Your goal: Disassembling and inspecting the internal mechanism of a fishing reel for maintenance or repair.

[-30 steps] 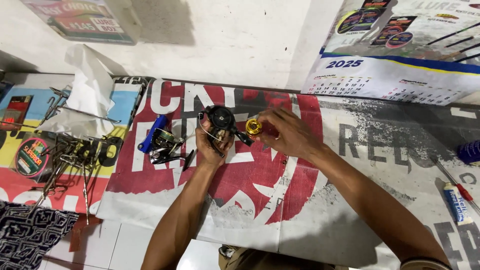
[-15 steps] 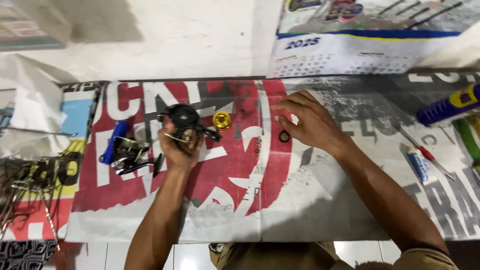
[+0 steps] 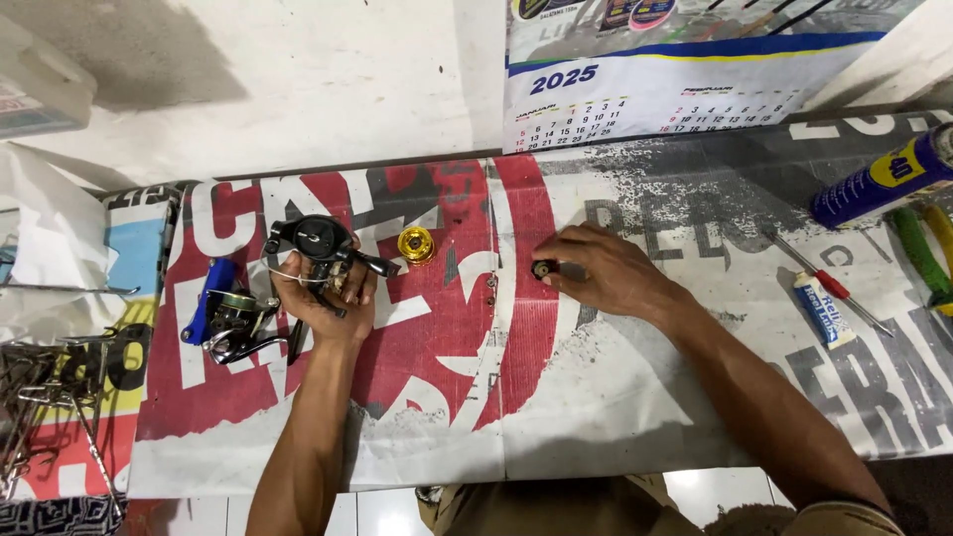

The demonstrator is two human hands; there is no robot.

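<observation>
My left hand [image 3: 320, 298] grips a black fishing reel [image 3: 316, 243] above the red and white banner [image 3: 437, 397] that covers the bench. A gold spool [image 3: 416, 244] lies on the banner just right of the reel. My right hand [image 3: 608, 273] rests further right, its fingertips pinching a small black round part [image 3: 543, 269] against the banner. Two tiny dark bits [image 3: 490, 288] lie between the hands.
A blue and black reel [image 3: 226, 313] lies left of my left hand. Thin metal tools [image 3: 45, 382] crowd the far left. At right are a blue spray can [image 3: 879, 179], a red-handled screwdriver [image 3: 826, 282], a small white tube [image 3: 821, 308] and green-handled pliers [image 3: 923, 253]. A calendar [image 3: 635, 84] hangs behind.
My right hand left the gold spool on the banner, moved right and took the small black part. The left hand keeps the reel. The camera has shifted.
</observation>
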